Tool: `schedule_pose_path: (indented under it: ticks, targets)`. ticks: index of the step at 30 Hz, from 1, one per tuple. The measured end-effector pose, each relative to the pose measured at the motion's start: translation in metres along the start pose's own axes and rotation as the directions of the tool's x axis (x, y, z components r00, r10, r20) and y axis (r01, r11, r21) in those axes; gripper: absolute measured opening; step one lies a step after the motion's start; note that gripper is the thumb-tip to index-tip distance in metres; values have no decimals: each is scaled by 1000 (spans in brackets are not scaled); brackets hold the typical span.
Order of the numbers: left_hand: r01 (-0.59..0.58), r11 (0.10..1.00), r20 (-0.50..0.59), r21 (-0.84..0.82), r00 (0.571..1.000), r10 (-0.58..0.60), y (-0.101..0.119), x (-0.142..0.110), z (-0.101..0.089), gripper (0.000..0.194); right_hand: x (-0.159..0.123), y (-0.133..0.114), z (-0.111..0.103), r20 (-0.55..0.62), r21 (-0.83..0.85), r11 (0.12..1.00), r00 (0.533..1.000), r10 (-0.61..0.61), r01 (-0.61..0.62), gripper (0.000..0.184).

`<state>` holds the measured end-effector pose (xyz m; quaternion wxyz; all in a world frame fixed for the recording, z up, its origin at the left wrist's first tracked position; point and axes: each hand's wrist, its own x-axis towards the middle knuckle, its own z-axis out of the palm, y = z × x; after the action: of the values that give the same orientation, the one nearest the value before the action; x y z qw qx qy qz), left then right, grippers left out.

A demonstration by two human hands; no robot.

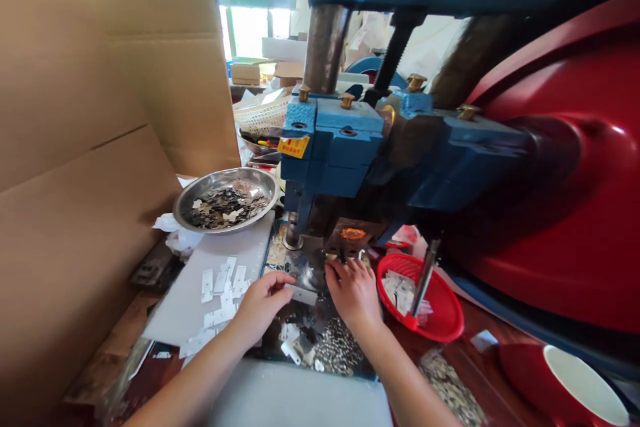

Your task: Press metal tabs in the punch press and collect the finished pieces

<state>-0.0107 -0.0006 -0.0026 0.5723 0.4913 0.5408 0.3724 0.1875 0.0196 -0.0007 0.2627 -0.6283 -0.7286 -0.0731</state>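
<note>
My left hand pinches a thin, pale rectangular metal plate between thumb and fingertips, over the bed of a blue press. At the die under the ram, my right hand has its fingers curled together; what they grip, if anything, is hidden. A small white hooked piece shows by those fingertips. In front of both hands, many tiny shiny metal parts and several flat pale pieces lie on the dark press bed. More flat plates are scattered on a grey board to the left.
A steel bowl of flat metal pieces stands at the left. To the right are a red basket with pale parts, a metal rod leaning over it, and a large red flywheel. Cardboard walls off the left side.
</note>
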Motion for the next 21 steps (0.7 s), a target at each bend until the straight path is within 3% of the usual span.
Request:
schedule_pose_path:
  ticks: [3, 6, 10, 17, 21]
  targets:
    - [-34, 998, -40, 47, 999, 36, -1, 6, 3, 23, -4, 4, 0, -16, 41, 999, 999, -31, 32, 22]
    - [-78, 993, -56, 87, 995, 83, 4, 13, 11, 20, -12, 12, 1, -7, 231, 972, 999, -32, 33, 24]
    - [-161, 973, -53, 168, 984, 172, 15, 27, 29, 15, -15, 18, 5, -30, 472, 880, 997, 75, -52, 24]
    - [-340, 837, -145, 430, 889, 435, 13, 57, 54, 9, -6, 20, 17, -7, 459, 874, 983, 182, -159, 22]
    - [-358, 825, -71, 438, 901, 428, 8, 66, 53, 23, -1, 24, 27, -3, 510, 838, 975, 224, -191, 19]
